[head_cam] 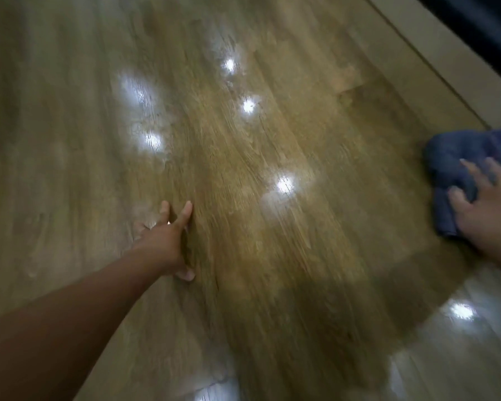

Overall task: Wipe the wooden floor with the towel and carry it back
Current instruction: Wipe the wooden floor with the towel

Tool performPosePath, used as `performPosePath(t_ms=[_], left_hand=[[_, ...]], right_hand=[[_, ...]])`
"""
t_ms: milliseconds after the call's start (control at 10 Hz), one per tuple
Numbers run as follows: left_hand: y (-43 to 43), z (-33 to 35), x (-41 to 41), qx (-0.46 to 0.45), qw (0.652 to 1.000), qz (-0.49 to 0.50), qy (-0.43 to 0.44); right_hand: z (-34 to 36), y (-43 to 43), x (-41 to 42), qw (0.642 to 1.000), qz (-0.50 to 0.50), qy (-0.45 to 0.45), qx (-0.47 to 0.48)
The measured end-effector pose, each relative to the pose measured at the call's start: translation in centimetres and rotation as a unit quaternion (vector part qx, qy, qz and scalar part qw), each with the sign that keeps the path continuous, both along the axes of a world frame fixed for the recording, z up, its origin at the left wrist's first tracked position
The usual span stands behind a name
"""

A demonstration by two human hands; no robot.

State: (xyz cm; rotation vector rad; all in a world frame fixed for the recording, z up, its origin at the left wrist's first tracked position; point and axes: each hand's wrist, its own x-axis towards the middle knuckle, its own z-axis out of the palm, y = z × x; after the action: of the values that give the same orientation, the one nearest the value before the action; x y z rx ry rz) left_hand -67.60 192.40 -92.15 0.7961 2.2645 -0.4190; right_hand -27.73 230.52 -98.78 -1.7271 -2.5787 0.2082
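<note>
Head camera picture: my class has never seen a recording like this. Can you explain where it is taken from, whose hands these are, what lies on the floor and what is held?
There is no machine here. A person wears one wide-angle camera on the head, looking forward and down, so you see their own arms. The left hand rests on the wooden floor with its fingers spread, holding nothing. The right hand, at the picture's right edge, presses with straight fingers on a crumpled dark blue towel. The towel lies on the floor near a pale strip along the floor's edge. Nothing is gripped. The white spots look like lamps mirrored in the shiny floor. The picture is somewhat blurred.
</note>
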Motion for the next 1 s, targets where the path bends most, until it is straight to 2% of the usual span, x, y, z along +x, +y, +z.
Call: performPosePath(t_ms=[100, 200, 500, 600, 700, 800, 1000], left_hand=[[-0.1, 0.6, -0.2, 0.012, 0.999, 0.027, -0.044], [-0.1, 0.5, 0.0, 0.029, 0.996, 0.049, -0.068], [0.7, 1.4, -0.5, -0.008, 0.996, 0.04, -0.078], [0.3, 1.2, -0.5, -0.007, 0.996, 0.041, -0.073], [0.6, 1.2, -1.1, 0.057, 0.998, 0.025, -0.023], [3.8, 0.8, -3.6, 0.085, 0.996, 0.024, -0.018], [5.7, 0.0, -4.6, 0.03, 0.998, 0.027, -0.039]], right_hand=[[1.2, 0.4, 0.8, 0.999, -0.007, -0.017, -0.038], [1.4, -0.4, -0.2, 0.999, -0.028, -0.018, -0.004], [1.7, 2.9, -0.8, 0.995, -0.022, -0.082, -0.056], [2.2, 2.9, -0.8, 0.995, -0.02, -0.062, -0.077], [2.5, 2.5, -1.1, 0.997, -0.02, -0.034, -0.064], [2.6, 2.1, -1.6, 0.997, -0.037, -0.044, -0.052], [3.3, -2.9, -10.1, 0.986, -0.138, -0.018, -0.09]])
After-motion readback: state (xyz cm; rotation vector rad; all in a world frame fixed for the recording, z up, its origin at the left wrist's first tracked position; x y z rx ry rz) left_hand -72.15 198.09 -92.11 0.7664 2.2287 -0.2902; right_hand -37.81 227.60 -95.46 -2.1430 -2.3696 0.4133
